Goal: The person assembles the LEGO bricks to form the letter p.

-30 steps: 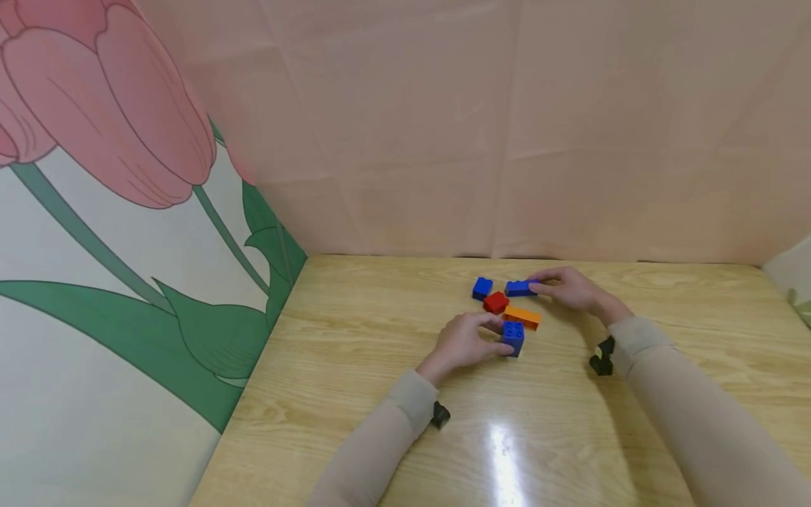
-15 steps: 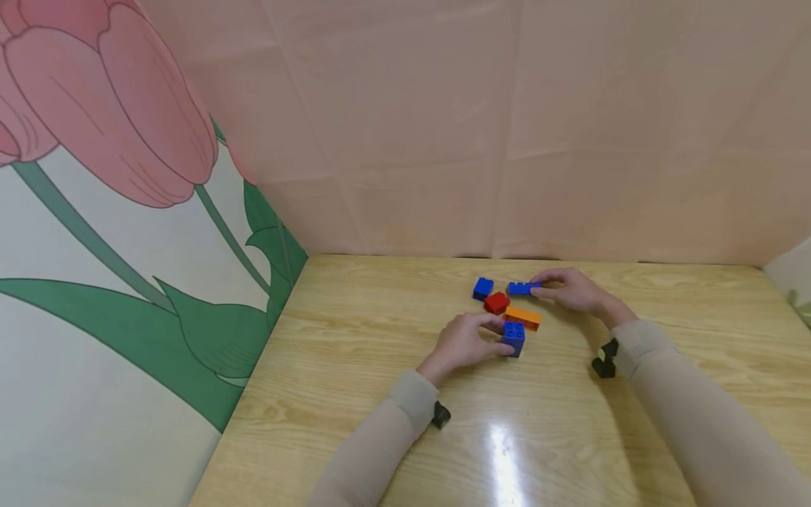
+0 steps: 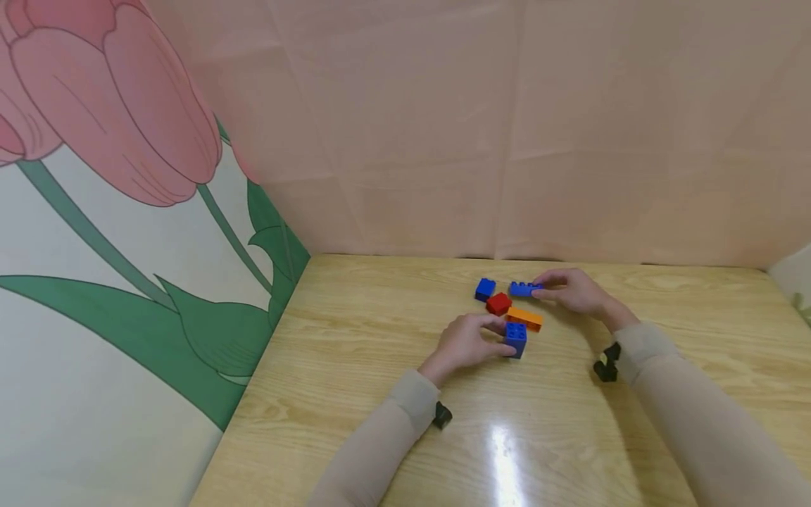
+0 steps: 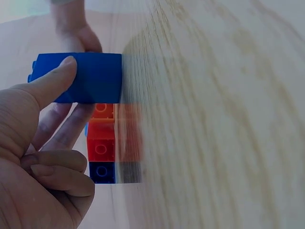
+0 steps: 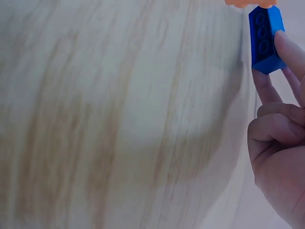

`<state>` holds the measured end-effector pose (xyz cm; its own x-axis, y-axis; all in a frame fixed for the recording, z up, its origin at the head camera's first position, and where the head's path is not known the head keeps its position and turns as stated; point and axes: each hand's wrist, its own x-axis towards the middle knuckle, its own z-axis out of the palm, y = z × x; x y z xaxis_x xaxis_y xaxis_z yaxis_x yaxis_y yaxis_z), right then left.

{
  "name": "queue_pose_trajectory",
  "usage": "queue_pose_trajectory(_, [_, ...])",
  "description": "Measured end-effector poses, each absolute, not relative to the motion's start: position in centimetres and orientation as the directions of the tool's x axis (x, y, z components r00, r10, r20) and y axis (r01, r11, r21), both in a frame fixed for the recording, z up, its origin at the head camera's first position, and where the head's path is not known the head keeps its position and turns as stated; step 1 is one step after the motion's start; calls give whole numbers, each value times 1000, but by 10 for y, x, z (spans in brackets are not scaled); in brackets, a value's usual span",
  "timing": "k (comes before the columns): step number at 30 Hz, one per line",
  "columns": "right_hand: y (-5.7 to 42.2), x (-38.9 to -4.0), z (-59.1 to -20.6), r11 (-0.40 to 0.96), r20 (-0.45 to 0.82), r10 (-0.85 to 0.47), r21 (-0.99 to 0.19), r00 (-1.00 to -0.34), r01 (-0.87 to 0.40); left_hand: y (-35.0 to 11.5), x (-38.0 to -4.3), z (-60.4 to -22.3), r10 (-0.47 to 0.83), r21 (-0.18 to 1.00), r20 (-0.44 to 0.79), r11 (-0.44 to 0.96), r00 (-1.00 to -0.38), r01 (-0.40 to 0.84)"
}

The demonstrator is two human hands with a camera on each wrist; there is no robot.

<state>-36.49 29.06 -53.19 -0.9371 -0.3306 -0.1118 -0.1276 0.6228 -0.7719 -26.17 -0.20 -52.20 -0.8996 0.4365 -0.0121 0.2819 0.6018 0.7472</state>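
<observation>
My left hand [image 3: 465, 341] pinches a tall blue toy brick [image 3: 516, 341] between thumb and fingers, studs up, near the middle of the table. In the left wrist view the thumb presses the flat side of this tall brick [image 4: 97, 78], and the lower fingers curl. Farther back, my right hand [image 3: 573, 290] holds one end of a long, narrow blue brick [image 3: 523, 289] with thumb and fingertips. The right wrist view shows the hollow underside of the long brick [image 5: 263, 40]. An orange brick [image 3: 524, 319] lies just behind the tall one, with a red brick [image 3: 498, 303] beside it.
A small blue brick [image 3: 485, 289] lies behind the red one, left of the long brick. The wooden table [image 3: 355, 338] ends at a pink cloth backdrop [image 3: 405, 141]. A panel with printed tulips [image 3: 114, 120] stands along the left side.
The long blue brick has rolled slightly in my right fingers, so its studs show along the far edge. My left hand and the tall brick stay put; the head view shifts slightly.
</observation>
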Motion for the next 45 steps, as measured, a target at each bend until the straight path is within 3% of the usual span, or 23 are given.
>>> queue_pose_trajectory(27, [291,-321,-501,655,77,-306,-706,-949,-269,-4,-255,-517,435,748,-55,614,-899,252])
queue_pose_trajectory(45, [291,-289,-487,663,113,-291,-692,-950,-285,-5,-252,-517,439,756,-47,603,-897,255])
